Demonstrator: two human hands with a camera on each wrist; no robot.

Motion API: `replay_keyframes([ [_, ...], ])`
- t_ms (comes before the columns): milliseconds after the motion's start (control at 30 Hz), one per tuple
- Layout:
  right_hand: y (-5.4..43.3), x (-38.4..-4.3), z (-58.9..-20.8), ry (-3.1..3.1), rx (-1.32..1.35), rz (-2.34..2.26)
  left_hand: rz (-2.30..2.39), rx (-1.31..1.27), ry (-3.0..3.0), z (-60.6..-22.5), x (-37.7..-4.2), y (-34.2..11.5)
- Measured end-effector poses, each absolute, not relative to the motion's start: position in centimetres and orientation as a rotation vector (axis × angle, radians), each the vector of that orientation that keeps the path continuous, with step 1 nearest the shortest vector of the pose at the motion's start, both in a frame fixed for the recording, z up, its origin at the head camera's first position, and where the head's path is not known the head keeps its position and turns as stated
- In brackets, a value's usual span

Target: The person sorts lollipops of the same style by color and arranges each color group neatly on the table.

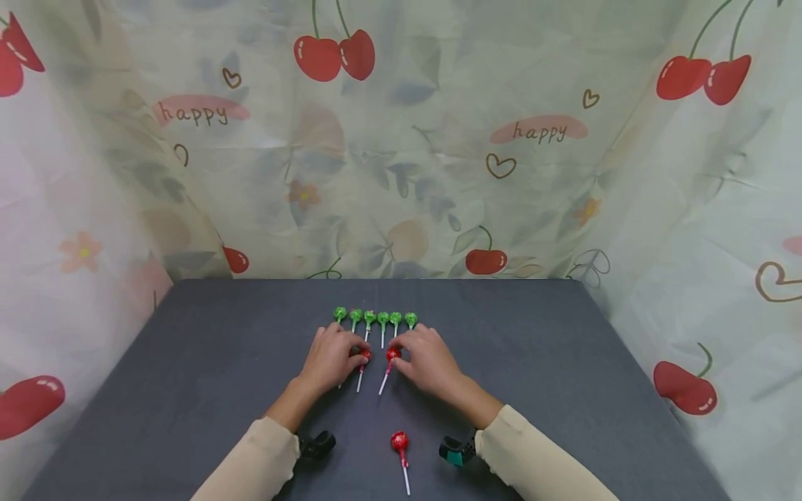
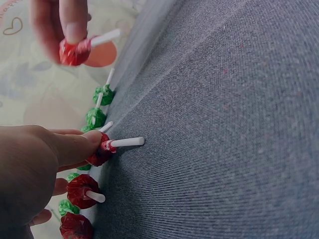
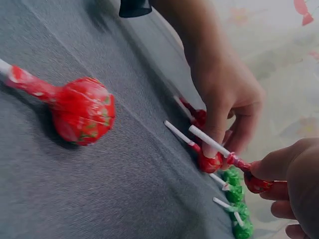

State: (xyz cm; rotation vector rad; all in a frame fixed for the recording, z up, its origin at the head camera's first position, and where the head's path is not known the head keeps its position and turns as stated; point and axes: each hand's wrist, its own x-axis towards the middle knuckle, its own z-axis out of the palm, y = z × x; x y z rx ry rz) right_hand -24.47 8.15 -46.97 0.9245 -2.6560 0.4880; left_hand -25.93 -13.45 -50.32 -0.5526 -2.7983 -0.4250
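My left hand [image 1: 334,356] pinches the red-wrapped head of a lollipop [image 2: 102,151] between thumb and fingers, close over the cloth, its white stick pointing toward me. To the right, my right hand [image 1: 431,358] pinches another red lollipop [image 3: 256,182] by its head, held above the table with the stick slanting down. Behind both hands runs a row of several green lollipops [image 1: 383,319], heads away from me. Two more red lollipops show beside the left hand in the left wrist view, one [image 2: 83,191] with its stick toward the camera; the left hand mostly covers them in the head view.
A single red lollipop [image 1: 399,441] lies nearer me between the forearms, its stick toward the front. Dark grey cloth covers the table [image 1: 532,348]. A printed curtain [image 1: 401,139] with cherries and hearts encloses the back and sides. Black wrist devices [image 1: 317,445] sit at both cuffs.
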Motion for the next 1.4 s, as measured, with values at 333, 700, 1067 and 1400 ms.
replay_keyframes([
  [333, 5.8, -26.0, -47.1, -2.77, 1.009, 0.256, -0.436, -0.569, -2.779, -50.4, -25.9, -13.5],
  [700, 4.4, -26.6, -47.3, -2.91, 0.958, 0.155, -0.435, -0.57, -2.776, -50.4, -25.9, -13.5],
  [1067, 4.1, -26.6, -47.6, -2.974, 0.895, 0.161, -0.416, -0.58, -2.763, -50.3, -25.7, -13.5],
  [1400, 4.1, -26.8, -48.3, -2.948, 0.884, 0.196, -0.38, -0.592, -2.738, -50.5, -25.7, -13.6],
])
